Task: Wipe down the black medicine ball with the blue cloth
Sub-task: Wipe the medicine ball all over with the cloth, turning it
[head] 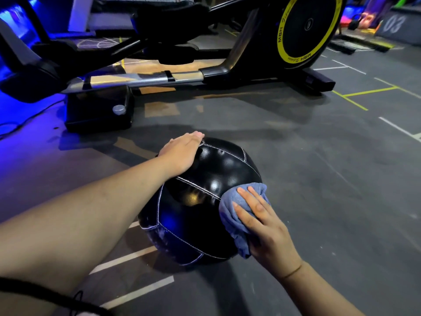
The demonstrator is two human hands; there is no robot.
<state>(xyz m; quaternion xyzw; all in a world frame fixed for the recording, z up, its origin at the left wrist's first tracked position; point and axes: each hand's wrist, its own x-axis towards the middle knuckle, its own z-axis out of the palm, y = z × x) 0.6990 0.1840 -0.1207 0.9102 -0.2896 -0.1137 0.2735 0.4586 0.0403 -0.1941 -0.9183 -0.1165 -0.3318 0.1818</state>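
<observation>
A black medicine ball (200, 201) with white stitched seams sits on the dark gym floor in the middle of the view. My left hand (182, 151) lies flat on the ball's far top left, fingers straight. My right hand (262, 226) presses a bunched blue cloth (232, 215) against the ball's right side, with the fingers spread straight over the cloth. The thumb is tucked behind the cloth's lower edge and mostly hidden.
An elliptical trainer (173, 71) with a yellow-ringed flywheel (307, 28) stands just behind the ball. Its black base block (98, 112) is at the left. The grey floor (330, 179) carries white and yellow lines. A black cord (45, 295) crosses the lower left corner.
</observation>
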